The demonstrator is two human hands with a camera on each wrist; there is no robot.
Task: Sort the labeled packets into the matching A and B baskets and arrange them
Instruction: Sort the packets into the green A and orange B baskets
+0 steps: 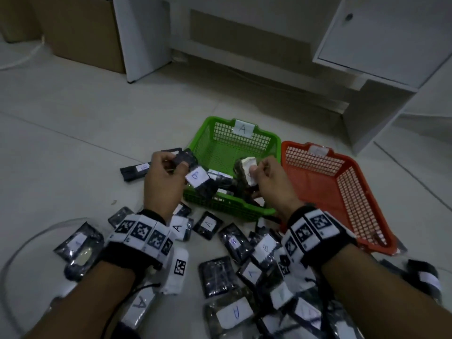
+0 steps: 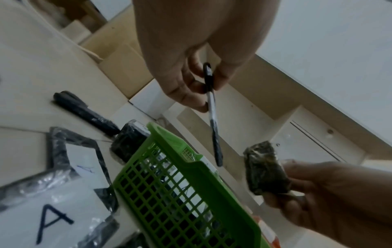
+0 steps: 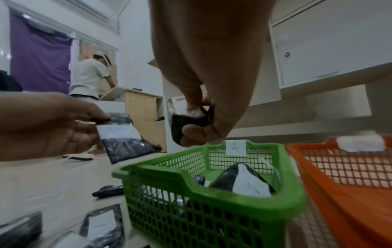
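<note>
My left hand point(image 1: 176, 162) pinches a dark packet labelled B point(image 1: 197, 178) by its top edge, above the left rim of the green basket marked A point(image 1: 220, 207). The same packet point(image 2: 213, 117) shows edge-on in the left wrist view. My right hand point(image 1: 256, 170) grips a second dark packet point(image 1: 244, 168) over the green basket point(image 3: 212, 198); its label is partly covered by my thumb. Several packets lie inside that basket, one labelled A point(image 3: 246, 182). The orange basket point(image 1: 347, 192) to the right holds no packets that I can see.
Several loose A and B packets point(image 1: 234, 241) cover the floor between my forearms and the baskets, with a few more left of the green basket point(image 1: 134, 170). White cabinets point(image 1: 381, 45) and a cardboard box point(image 1: 80, 33) stand behind. A person point(image 3: 89, 78) stands far off.
</note>
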